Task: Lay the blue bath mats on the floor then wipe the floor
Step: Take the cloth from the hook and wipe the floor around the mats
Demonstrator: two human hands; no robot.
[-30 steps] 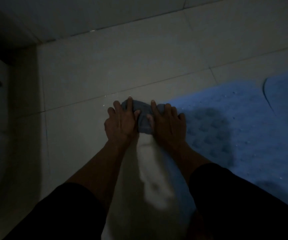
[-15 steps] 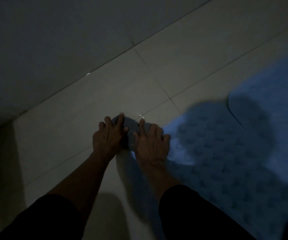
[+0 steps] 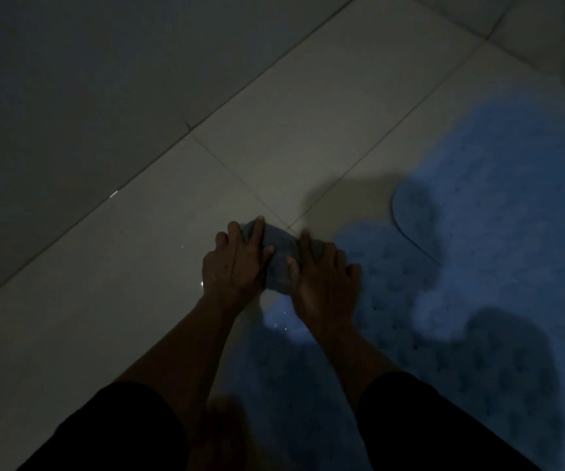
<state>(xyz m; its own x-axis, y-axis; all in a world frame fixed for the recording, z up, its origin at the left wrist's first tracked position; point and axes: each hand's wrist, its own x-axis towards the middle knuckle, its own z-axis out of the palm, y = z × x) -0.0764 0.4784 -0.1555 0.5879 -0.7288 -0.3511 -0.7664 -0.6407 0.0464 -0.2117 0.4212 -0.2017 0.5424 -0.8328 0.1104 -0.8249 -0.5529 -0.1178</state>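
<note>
Both hands (image 3: 276, 270) press a seemingly grey cloth (image 3: 282, 258) on tiles (image 3: 138, 266).

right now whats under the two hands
A grey cloth lies bunched under the left hand and right hand, pressed flat on the tiled floor beside the blue bath mat. Its edges show between the fingers; the covered parts cannot be seen.
</note>
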